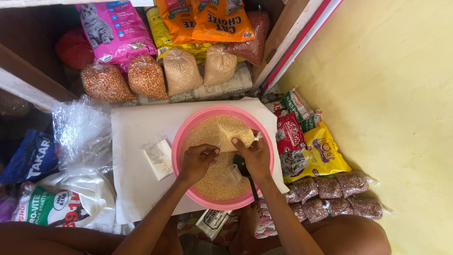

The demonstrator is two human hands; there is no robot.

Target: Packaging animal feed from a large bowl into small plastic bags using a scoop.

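Note:
A pink round basin (188, 127) full of fine tan grain sits on a white board in front of me. Over the basin my left hand (196, 160) and my right hand (255, 156) both pinch the mouth of a clear plastic bag of grain (230, 133), which rests on the grain heap. A small clear plastic cup (231, 175) lies in the basin just under my right hand, beside a dark handle (252, 186).
A small filled clear bag (159, 158) lies on the white board (137, 141). Tied bags of orange and tan grain (181, 71) and pet-food packs line the back. Packs and brown pellet bags (337, 191) lie at right. Loose plastic bags (82, 134) and sacks lie at left.

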